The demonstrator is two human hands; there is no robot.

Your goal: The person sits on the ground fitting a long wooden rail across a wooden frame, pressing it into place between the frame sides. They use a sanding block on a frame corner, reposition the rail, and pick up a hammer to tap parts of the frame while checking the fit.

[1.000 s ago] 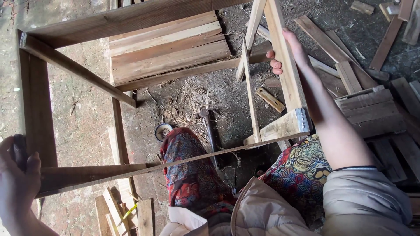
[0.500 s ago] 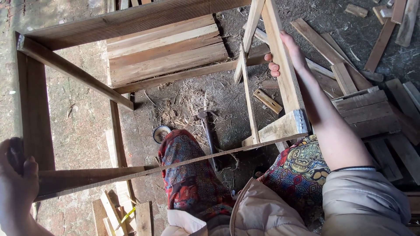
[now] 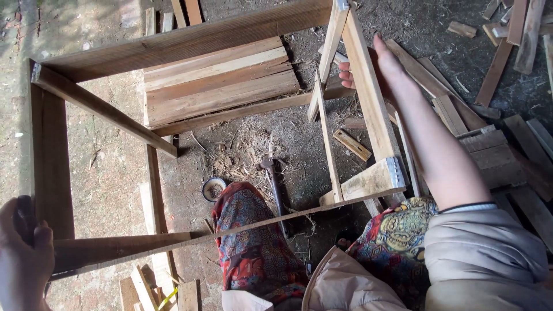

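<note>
Left hand (image 3: pixel 23 259) gripping wooden frame (image 3: pixel 52 167) corner, right hand (image 3: pixel 374 60) clasping its far slat (image 3: pixel 368 98)

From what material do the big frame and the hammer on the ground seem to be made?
The frame looks like raw, unpainted wood: visible grain, rough brown and pale boards, with small grey metal plates at the corners. The hammer seems to have a dark metal head and a dark handle, perhaps wood; its finish is too dim to tell.
</note>
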